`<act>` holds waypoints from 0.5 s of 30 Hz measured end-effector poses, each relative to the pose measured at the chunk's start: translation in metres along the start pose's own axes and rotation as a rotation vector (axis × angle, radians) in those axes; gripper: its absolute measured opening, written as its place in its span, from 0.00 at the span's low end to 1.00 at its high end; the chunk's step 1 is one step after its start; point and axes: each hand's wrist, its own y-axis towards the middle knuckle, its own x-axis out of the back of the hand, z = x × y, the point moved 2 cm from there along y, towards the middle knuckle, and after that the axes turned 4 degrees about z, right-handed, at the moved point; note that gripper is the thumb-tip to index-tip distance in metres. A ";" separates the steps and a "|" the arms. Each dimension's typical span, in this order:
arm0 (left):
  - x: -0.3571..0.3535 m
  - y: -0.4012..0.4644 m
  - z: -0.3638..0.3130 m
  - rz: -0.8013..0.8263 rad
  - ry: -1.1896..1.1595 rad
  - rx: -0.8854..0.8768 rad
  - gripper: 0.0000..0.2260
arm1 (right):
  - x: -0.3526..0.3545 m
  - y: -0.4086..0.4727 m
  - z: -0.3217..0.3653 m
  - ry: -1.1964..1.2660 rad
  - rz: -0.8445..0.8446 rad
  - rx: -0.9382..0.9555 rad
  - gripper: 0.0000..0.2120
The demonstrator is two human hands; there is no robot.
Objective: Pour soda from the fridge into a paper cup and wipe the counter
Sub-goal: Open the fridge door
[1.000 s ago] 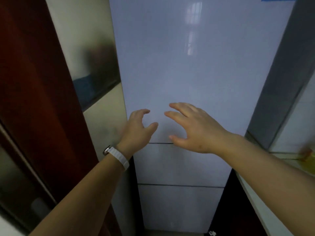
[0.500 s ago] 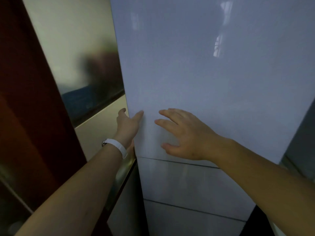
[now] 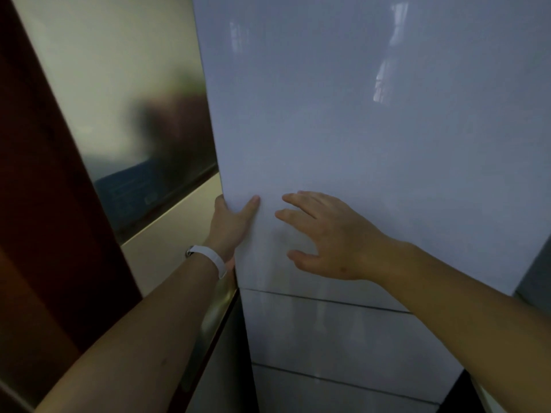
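A tall pale fridge fills the view, and its upper door (image 3: 357,129) is closed. My left hand (image 3: 231,226), with a white wristband, grips the door's left edge: the thumb lies on the front face and the fingers curl behind the edge, out of sight. My right hand (image 3: 331,236) is spread with straight fingers at the door's front, just right of the left hand; contact with the surface cannot be told. Two lower drawer fronts (image 3: 322,332) sit below the door. No soda, cup or counter is in view.
A glossy cream panel (image 3: 119,84) with a dark reflection stands left of the fridge, and a dark red wooden surface (image 3: 44,204) lies further left. A grey wall strip (image 3: 536,278) shows at the right edge.
My left hand moved left from the door's front and wrapped round its left edge. My right hand stayed spread on the front. The view shifted closer to the fridge.
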 end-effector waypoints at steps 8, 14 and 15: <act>0.009 -0.006 0.002 0.012 0.080 -0.031 0.33 | -0.006 0.002 0.004 0.027 0.012 0.023 0.31; 0.013 -0.025 0.000 -0.001 0.096 -0.029 0.33 | -0.004 -0.003 0.016 0.052 0.036 0.059 0.32; 0.013 -0.028 0.000 -0.008 0.093 -0.027 0.33 | -0.004 -0.005 0.018 0.056 0.036 0.067 0.32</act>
